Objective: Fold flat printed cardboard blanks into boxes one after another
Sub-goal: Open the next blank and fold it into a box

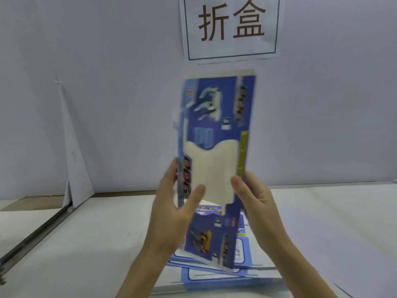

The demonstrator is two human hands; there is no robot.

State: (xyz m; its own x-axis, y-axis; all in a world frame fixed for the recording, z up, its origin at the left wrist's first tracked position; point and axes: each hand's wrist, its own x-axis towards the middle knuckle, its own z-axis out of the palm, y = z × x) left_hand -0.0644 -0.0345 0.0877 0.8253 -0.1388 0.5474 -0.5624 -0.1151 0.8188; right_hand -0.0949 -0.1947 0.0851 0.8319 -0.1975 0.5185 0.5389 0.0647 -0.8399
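While the stack of blanks (214,267) waits on the table (86,244), the left hand (171,203) and right hand (255,203) each grasp one blue blank (214,117) upright by its edges, probably to open it.

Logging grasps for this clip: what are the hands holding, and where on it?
Both hands, left and right, hold one blue cardboard blank upright by its lower side edges.

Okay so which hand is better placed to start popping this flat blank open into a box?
Probably the left hand: its thumb lies across the front of the raised blank with fingers behind the edge, ready to push. The right hand only pinches the opposite edge, steadying it.
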